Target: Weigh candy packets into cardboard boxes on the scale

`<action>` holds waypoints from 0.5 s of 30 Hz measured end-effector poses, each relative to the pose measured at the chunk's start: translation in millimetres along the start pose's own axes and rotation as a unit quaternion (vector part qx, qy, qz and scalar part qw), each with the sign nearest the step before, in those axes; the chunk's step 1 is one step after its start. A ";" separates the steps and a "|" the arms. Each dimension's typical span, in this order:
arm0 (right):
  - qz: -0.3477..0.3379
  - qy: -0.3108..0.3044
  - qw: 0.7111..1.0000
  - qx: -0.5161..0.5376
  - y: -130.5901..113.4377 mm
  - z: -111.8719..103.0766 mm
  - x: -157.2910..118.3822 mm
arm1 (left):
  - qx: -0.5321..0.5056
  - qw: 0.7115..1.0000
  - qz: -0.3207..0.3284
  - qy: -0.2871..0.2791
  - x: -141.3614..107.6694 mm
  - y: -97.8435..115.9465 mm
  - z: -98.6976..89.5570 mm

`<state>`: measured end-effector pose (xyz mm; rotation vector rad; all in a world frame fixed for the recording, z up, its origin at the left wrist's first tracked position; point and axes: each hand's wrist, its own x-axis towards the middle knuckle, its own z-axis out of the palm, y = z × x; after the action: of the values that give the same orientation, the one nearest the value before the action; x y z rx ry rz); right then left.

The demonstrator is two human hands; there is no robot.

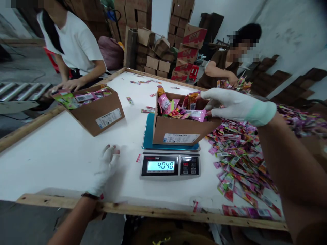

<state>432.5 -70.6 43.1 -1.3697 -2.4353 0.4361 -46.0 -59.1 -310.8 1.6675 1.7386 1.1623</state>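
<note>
My left hand (106, 166), in a white glove with bare fingertips, rests on the white table left of the scale, fingers loosely bent and nothing in them. My right hand (230, 103), gloved the same way, is over the right side of an open cardboard box (176, 131). Its thumb and fingers are apart at the snack packets (195, 114); some fingertips are hidden among them. Pink, orange and red packets fill this box. It stands on the blue plate of a digital scale (159, 166), whose lit display reads 404.0.
Another filled cardboard box (102, 117) stands tilted at left, near a person in a white shirt (79, 41). A large heap of packets (240, 156) spreads at right. Across the table, another person (219, 68) handles packets. A wooden rim (143, 211) edges the table.
</note>
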 end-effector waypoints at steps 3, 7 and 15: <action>-0.030 0.001 0.999 -0.013 0.0 0.1 2.6 | -0.013 1.000 0.004 0.005 -0.5 25.5 -7.5; -0.115 -0.005 0.993 -0.008 1.9 3.3 12.4 | -0.034 0.997 0.076 0.007 11.9 107.1 -25.6; -0.071 0.162 0.959 0.223 -0.8 25.5 22.7 | 0.086 0.894 0.433 -0.074 44.9 314.6 -28.5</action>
<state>410.2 -54.3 23.2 -0.9786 -1.9942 0.6222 103.8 -52.4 -29.2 2.6943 1.0002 1.1758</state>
